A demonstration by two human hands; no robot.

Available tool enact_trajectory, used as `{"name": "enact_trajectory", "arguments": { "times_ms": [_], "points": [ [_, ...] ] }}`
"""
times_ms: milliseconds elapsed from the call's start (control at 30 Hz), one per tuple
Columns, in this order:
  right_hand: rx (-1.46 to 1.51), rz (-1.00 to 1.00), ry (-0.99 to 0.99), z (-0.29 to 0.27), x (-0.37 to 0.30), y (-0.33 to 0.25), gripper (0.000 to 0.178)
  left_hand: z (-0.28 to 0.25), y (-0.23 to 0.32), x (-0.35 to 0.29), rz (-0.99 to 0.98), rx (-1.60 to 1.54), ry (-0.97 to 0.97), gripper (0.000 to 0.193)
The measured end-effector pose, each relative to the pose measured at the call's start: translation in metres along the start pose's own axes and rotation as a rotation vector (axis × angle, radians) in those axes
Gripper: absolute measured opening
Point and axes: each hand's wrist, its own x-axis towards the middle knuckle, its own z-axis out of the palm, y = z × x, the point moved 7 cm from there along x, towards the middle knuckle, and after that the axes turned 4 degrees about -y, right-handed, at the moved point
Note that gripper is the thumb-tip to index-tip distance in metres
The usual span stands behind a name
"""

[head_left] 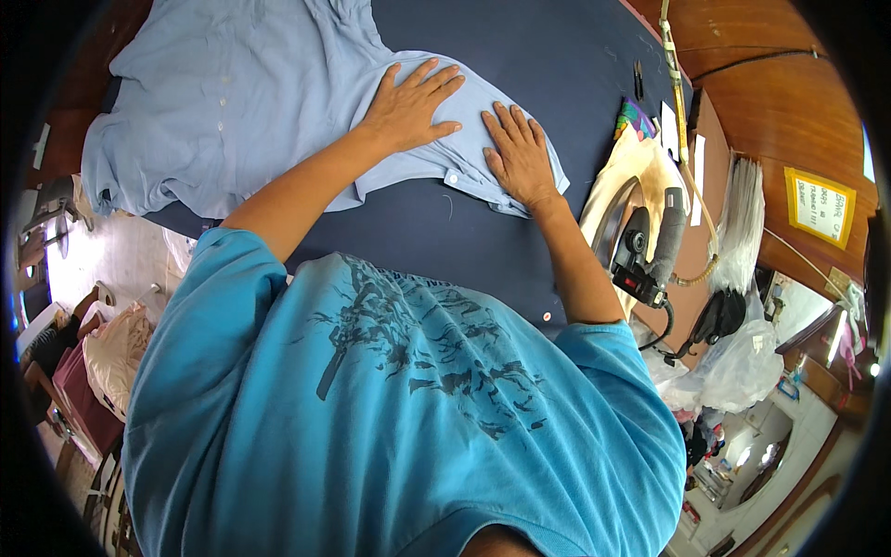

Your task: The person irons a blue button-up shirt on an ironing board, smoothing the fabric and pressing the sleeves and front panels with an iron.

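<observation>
A light blue buttoned shirt [251, 111] lies spread over a dark blue padded table [464, 246], its body to the left and one sleeve stretched toward the right. My left hand [413, 107] rests flat on the upper part of that sleeve, fingers spread. Nearer the cuff, my right hand [520, 153] presses flat on the cloth, its fingers stretched out. A small white button [452, 178] shows on the sleeve's near edge between my hands. To the right of my right hand, a steam iron [640, 237] with a grey handle rests on a cream cloth.
Tweezers or thread snips [638, 80] lie at the table's far right. A hose and cord [682, 111] run down beside the iron. Plastic bags [738, 362] hang past the right edge. Bundled cloth [121, 348] sits on the left, below the table.
</observation>
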Motion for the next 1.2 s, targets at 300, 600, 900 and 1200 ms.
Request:
{"name": "enact_trajectory", "arguments": {
  "times_ms": [300,600,900,1200],
  "points": [
    [0.229,0.110,0.009,-0.019,-0.005,0.026,0.059,-0.010,0.006,-0.001,0.012,0.018,-0.057,0.065],
    [-0.062,1.087,0.071,-0.144,-0.191,0.178,0.068,-0.055,0.011,-0.097,0.107,-0.165,0.070,0.053],
    [0.278,0.586,0.107,-0.155,-0.119,0.133,0.055,-0.045,0.032,-0.110,0.139,-0.230,0.096,0.050],
    [0.108,0.014,-0.241,-0.133,0.080,-0.014,0.051,-0.048,0.043,-0.085,0.228,-0.130,0.142,0.056]
  ]
}}
